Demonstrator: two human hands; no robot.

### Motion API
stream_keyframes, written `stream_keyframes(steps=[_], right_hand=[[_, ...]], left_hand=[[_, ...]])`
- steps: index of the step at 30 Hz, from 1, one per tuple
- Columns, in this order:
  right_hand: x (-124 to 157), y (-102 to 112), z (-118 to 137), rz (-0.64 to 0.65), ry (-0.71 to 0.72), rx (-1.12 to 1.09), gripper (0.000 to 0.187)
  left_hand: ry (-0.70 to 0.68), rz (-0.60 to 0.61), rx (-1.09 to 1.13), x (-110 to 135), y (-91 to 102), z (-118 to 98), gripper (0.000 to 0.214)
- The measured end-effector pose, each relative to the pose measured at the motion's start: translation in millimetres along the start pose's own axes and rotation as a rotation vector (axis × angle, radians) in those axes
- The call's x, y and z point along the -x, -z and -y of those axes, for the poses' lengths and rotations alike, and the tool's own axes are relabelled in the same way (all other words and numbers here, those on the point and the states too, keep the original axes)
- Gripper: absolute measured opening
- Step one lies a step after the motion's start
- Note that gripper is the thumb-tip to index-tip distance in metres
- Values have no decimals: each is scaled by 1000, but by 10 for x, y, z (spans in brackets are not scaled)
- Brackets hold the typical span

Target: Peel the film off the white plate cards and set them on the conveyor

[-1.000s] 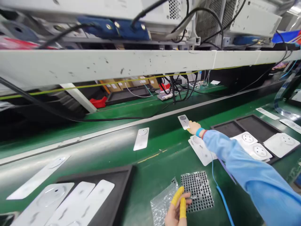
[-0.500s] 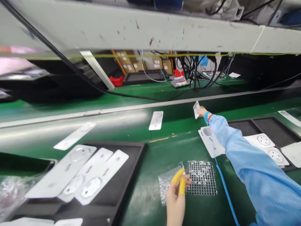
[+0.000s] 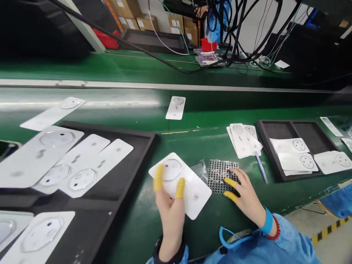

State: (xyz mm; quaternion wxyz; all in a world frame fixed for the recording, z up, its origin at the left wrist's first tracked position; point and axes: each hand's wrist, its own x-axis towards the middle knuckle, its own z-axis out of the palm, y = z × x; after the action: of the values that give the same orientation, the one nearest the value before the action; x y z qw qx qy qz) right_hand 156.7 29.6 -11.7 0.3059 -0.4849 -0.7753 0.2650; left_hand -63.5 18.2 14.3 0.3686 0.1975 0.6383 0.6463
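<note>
My left hand (image 3: 169, 209) holds a white rectangular plastic plate (image 3: 192, 190) with a round clear ring on it, its yellow finger cots pressed on the plate's face. My right hand (image 3: 246, 192) rests its yellow-cotted fingertips on a perforated sheet of small black dots (image 3: 222, 176), which lies on a clear bubble bag (image 3: 200, 170). Fingers on that hand are spread, and a blue wristband and red bead bracelet circle its wrist. A small pile of white plates (image 3: 242, 139) lies beyond the sheet, with a thin blue stick (image 3: 260, 168) against it.
A black foam tray (image 3: 143, 146) with white plates fills the left, and another black tray (image 3: 261, 126) with plates stands at the right. One plate (image 3: 175, 108) lies alone on the green bench (image 3: 132, 66). Black cables hang at the back, above cardboard boxes (image 3: 145, 24).
My right arm has pulled back from the far side to the perforated sheet. My left hand now holds a white plate, and more plates lie in the pile. The view has tilted down.
</note>
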Motion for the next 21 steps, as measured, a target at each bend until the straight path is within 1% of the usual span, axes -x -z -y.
stream_keyframes(steps=[2,3,6,8,10,12,14,17,19,21], right_hand=[[-21,-27,-189,-48,101,63,20],[-58,-22,-252,-57,140,46,21],[-184,52,-328,-121,192,-34,25],[-227,112,-320,-186,216,-62,28],[-217,147,-291,-204,294,-52,34],[-170,155,-250,-164,393,3,37],[-123,154,-197,-105,437,43,34],[-121,176,-96,-83,375,-44,25],[-172,199,-34,-91,322,-130,21],[-240,202,11,-105,309,-175,14]], left_hand=[[0,91,-157,-45,53,36,43],[13,141,-221,-59,63,45,35],[22,252,-318,-54,15,47,24],[21,329,-331,-11,-74,45,22],[28,417,-327,50,-175,54,26],[44,497,-307,110,-253,75,31],[63,545,-288,155,-291,106,33],[76,553,-279,185,-288,153,34],[77,548,-277,192,-278,181,32],[84,547,-266,202,-280,205,30]])
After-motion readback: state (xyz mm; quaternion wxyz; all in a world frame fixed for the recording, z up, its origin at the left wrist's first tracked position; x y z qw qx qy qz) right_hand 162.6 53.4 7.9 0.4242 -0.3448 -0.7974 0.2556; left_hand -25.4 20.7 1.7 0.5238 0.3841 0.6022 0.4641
